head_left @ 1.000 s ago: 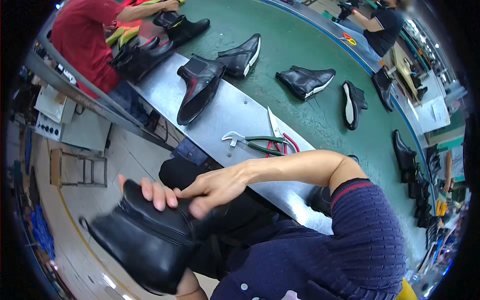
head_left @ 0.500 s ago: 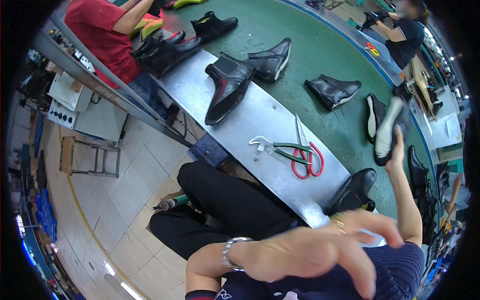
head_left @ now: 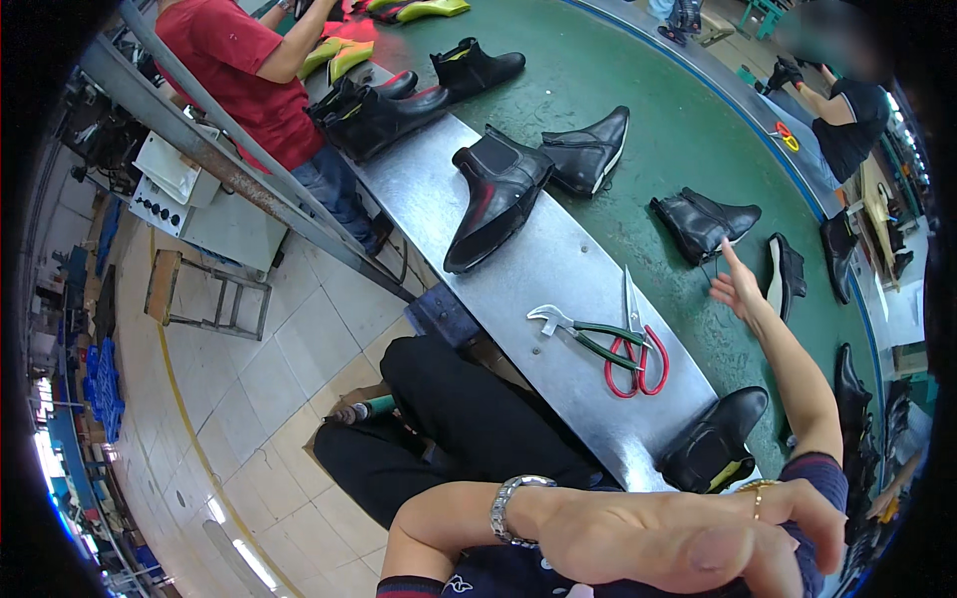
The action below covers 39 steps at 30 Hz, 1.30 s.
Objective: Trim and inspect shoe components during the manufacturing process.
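Observation:
My right hand (head_left: 736,287) reaches over the green tabletop, fingers stretched and apart, holding nothing. Its fingertips are close to a black ankle boot (head_left: 706,221) lying on its side; whether they touch it I cannot tell. Just right of that hand is a black shoe with a white sole edge (head_left: 786,276). Close in front of me at the bottom, my left hand (head_left: 678,543), with a metal watch at the wrist, is open with loosely bent fingers. Beyond it a black boot (head_left: 713,439) rests on the metal strip. Green-handled pliers (head_left: 588,336) lie across red-handled scissors (head_left: 638,349).
More black boots stand along the table, among them a Chelsea boot (head_left: 498,194) and a boot by the blue edge (head_left: 839,254). A person in a red shirt (head_left: 229,80) works at far left; another person (head_left: 852,120) is across the table. A metal post (head_left: 239,179) slants at left.
My right hand has let go of the boot it was holding and moved left toward the boot lying on its side. The view has shifted, so things appear further right and lower.

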### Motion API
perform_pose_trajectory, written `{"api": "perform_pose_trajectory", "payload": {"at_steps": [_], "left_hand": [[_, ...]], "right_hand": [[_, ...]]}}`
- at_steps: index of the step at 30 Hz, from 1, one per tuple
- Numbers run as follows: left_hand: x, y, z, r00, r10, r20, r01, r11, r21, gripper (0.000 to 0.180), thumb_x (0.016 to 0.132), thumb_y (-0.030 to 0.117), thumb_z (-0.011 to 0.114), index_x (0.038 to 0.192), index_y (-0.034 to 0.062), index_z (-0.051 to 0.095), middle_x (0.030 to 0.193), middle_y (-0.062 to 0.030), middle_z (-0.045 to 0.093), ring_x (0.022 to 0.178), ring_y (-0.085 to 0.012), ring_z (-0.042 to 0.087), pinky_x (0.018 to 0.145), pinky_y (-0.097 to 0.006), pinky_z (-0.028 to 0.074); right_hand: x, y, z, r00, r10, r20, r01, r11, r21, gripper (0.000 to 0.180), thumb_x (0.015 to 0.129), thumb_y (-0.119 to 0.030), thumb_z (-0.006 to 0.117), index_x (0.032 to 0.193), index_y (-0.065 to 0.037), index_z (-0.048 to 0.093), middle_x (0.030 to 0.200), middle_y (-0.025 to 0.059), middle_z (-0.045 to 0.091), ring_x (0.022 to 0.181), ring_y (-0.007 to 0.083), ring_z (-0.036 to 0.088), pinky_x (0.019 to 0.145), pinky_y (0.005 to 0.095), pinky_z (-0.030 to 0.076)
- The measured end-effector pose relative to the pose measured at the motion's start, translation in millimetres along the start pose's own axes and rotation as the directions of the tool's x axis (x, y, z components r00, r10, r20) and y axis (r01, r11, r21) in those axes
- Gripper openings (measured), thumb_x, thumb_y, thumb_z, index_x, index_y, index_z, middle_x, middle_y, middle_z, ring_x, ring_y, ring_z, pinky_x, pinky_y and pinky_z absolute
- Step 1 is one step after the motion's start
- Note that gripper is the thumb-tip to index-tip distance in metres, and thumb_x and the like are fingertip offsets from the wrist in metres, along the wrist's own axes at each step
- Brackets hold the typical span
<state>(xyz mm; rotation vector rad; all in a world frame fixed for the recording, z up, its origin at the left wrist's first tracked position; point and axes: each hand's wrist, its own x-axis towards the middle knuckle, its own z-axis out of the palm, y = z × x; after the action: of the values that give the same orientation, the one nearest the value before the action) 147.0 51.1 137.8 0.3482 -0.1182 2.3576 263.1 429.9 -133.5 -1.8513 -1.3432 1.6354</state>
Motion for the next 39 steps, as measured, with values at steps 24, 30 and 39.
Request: {"api": "perform_pose_trajectory", "payload": {"at_steps": [24, 30, 39], "left_hand": [[143.2, 154.0, -289.7, 0.949, 0.280, -0.148, 0.275, -0.500, 0.821, 0.030, 0.094, 0.014, 0.059, 0.122, 0.0059, 0.064, 0.076, -0.0135, 0.067, 0.067, -0.0136, 0.058, 0.067, -0.029, 0.048], [131.5, 177.0, -262.5, 0.938, 0.057, -0.342, 0.340, 0.049, 0.939, 0.030, 0.097, 0.011, 0.057, 0.121, -0.0051, 0.061, 0.104, -0.0058, 0.069, 0.092, -0.0107, 0.059, 0.084, -0.025, 0.047], [131.1, 168.5, -254.7, 0.946, 0.183, 0.269, -0.038, -0.759, 0.650, 0.041, 0.091, 0.006, 0.060, 0.131, 0.0036, 0.056, 0.125, -0.0180, 0.061, 0.118, -0.0275, 0.057, 0.100, -0.034, 0.043]], "right_hand": [[-17.7, -104.4, 249.7, 0.539, -0.688, 0.486, 0.780, 0.191, -0.596, 0.089, 0.077, -0.030, 0.076, 0.150, -0.013, 0.028, 0.151, 0.0257, 0.031, 0.127, 0.0426, 0.048, 0.101, 0.0436, 0.045], [-100.5, -138.2, 280.2, 0.230, -0.604, 0.763, 0.915, 0.401, 0.041, 0.071, 0.085, -0.033, 0.073, 0.147, -0.024, 0.040, 0.122, 0.0145, 0.059, 0.098, 0.0212, 0.064, 0.081, 0.0343, 0.054], [-81.4, -127.4, 335.5, 0.455, -0.798, 0.394, 0.717, 0.591, 0.369, 0.038, 0.083, 0.008, 0.053, 0.115, -0.013, 0.050, 0.093, 0.0080, 0.061, 0.079, 0.0154, 0.064, 0.065, 0.0298, 0.058]]}}
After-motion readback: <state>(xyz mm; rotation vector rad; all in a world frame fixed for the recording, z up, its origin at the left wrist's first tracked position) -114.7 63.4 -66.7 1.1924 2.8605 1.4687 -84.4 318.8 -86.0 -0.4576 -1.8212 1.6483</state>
